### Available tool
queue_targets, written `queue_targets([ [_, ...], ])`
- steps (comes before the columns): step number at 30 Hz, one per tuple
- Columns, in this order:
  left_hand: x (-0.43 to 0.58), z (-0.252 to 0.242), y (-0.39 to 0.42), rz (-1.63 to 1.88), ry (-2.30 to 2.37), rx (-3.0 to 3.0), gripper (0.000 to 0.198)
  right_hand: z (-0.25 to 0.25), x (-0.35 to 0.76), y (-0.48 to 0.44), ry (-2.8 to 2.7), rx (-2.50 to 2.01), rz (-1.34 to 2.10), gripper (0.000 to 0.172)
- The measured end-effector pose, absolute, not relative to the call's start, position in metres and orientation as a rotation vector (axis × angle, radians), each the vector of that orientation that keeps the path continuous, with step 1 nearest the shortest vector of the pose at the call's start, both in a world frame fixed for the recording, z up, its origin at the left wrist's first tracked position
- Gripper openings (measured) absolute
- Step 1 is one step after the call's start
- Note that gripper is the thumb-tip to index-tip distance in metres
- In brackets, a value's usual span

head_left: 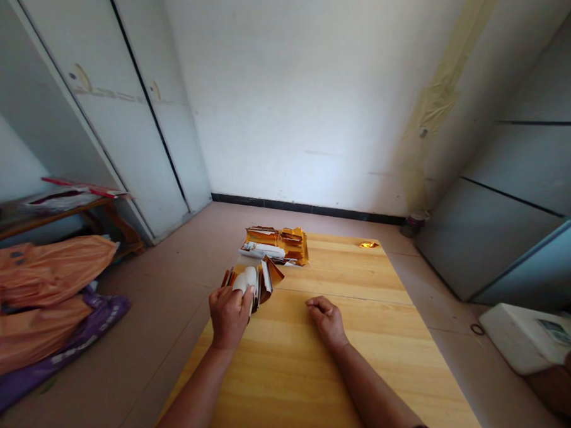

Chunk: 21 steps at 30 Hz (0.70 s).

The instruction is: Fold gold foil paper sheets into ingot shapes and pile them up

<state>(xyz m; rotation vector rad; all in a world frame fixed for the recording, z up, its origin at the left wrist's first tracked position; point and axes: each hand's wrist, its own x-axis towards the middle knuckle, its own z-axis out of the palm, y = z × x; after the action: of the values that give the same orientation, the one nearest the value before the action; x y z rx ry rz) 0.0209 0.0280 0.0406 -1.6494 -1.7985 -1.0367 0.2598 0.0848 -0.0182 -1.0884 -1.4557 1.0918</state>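
Observation:
My left hand (229,314) is closed around a stack of gold-and-white folded foil cards (257,279) held upright over the left part of the wooden table (320,364). My right hand (326,317) rests on the tabletop as a loose fist, fingers curled, with nothing visible in it. A pile of gold foil paper pieces (277,244) lies at the table's far edge, beyond both hands. One small gold scrap (368,244) sits alone at the far right corner.
Orange and purple sacks (43,294) lie on the floor to the left under a low wooden shelf (53,211). White cabinet doors (120,107) stand at the back left. A white box (527,336) rests on the floor at right.

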Motion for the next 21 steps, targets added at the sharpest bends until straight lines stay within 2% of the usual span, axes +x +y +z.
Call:
queue_targets([
  [5, 0.017, 0.059, 0.022, -1.248, -1.779, -1.445, 0.039, -0.019, 0.260, 0.085, -1.452, -1.094, 1.095, 0.013],
  [8, 0.028, 0.077, 0.015, -1.448, -1.766, -1.419, 0.028, -0.021, 0.260, 0.086, -1.454, -1.087, 1.101, 0.013],
  [10, 0.044, 0.087, 0.011, -1.617, -1.759, -1.504, 0.018, -0.021, 0.260, 0.087, -1.429, -1.086, 1.125, 0.012],
  [12, 0.063, 0.091, 0.008, -1.801, -1.735, -1.696, 0.020, -0.018, 0.261, 0.087, -1.352, -1.079, 1.168, 0.013],
  [16, 0.098, 0.073, 0.013, -2.018, -1.641, -2.328, 0.017, -0.003, 0.269, 0.081, -1.158, -0.947, 1.276, 0.033],
  [21, 0.116, 0.018, 0.026, -1.901, -1.776, -2.777, 0.010, 0.002, 0.304, 0.065, -1.346, -0.833, 1.476, 0.048],
])
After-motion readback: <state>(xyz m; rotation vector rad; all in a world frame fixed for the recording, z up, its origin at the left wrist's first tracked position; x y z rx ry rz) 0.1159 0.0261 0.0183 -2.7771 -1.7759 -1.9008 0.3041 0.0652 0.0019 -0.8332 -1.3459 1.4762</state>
